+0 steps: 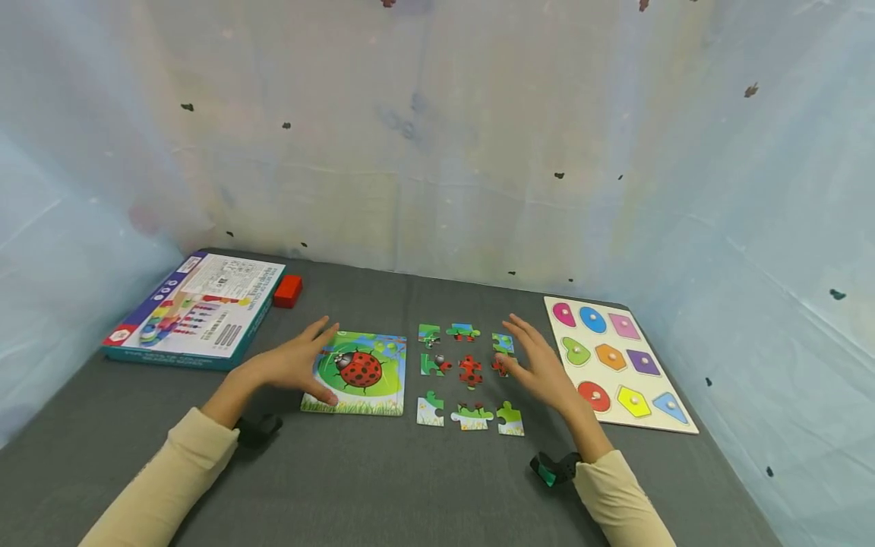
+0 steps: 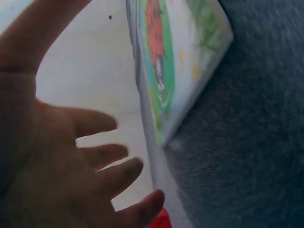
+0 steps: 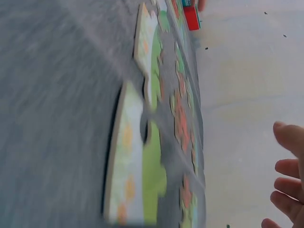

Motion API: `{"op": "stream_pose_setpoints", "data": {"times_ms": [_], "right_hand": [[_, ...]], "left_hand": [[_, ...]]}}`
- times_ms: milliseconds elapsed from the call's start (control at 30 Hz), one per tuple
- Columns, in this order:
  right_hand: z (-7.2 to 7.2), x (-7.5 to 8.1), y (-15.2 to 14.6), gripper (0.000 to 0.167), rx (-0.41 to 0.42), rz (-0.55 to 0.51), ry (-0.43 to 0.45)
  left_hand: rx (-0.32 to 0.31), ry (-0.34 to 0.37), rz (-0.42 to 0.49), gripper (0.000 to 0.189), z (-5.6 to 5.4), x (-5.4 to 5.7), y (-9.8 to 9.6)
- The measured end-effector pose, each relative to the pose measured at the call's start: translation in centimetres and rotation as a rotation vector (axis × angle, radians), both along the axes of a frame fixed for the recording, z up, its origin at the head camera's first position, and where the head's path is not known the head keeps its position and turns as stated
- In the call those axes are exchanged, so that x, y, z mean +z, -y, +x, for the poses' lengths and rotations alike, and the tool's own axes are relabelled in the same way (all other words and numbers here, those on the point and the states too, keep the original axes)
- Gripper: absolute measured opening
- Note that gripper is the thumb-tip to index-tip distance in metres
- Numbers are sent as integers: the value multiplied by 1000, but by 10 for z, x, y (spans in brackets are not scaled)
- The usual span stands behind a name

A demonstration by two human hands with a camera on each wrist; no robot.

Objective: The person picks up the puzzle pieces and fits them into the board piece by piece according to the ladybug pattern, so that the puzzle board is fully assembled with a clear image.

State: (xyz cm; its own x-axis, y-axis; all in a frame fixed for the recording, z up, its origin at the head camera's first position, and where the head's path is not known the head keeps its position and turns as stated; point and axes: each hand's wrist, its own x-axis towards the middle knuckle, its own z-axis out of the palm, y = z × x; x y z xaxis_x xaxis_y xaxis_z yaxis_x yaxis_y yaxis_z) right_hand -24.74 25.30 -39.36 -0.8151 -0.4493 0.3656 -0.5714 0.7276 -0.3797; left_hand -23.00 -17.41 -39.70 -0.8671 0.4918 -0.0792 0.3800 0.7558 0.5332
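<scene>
In the head view my left hand [image 1: 290,366] is at the left edge of a square ladybug puzzle board [image 1: 390,399], thumb and fingers spread and overlapping its corners. The left wrist view shows that palm [image 2: 52,171] with nothing in it, the board's edge beyond the fingers. Several loose jigsaw pieces [image 1: 470,372] lie spaced apart in rows to the right of the board. My right hand [image 1: 547,376] hovers beside their right column, fingers extended and holding nothing; its thumb overlaps a red piece [image 1: 497,368]. In the right wrist view its fingers [image 3: 287,190] appear well away from the pieces.
A toy box [image 1: 225,304] lies flat at the back left, with a red block [image 1: 288,292] beside it. A white shape-peg board [image 1: 601,406] with colored knobbed shapes lies at the right. Pale hanging sheeting [image 1: 437,167] encloses the grey tabletop [image 1: 383,486].
</scene>
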Motion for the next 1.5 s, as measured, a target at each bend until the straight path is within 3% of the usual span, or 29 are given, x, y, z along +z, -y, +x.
{"op": "stream_pose_setpoints", "data": {"times_ms": [167,567,767,1200,1500], "right_hand": [[-12,-6,22,53,63,8,7],[-43,2,67,45,158,120,55],[-54,2,81,44,188,149,76],[-67,-14,98,47,211,173,141],[-64,-32,104,49,208,165,130]], "left_hand": [[-25,56,-56,124,-1,-6,3],[-41,-21,-101,124,-15,-9,2],[-43,-20,-57,123,-14,-12,2],[-38,-5,-33,122,-8,-17,8],[-52,-4,-35,118,-6,-21,9]]}}
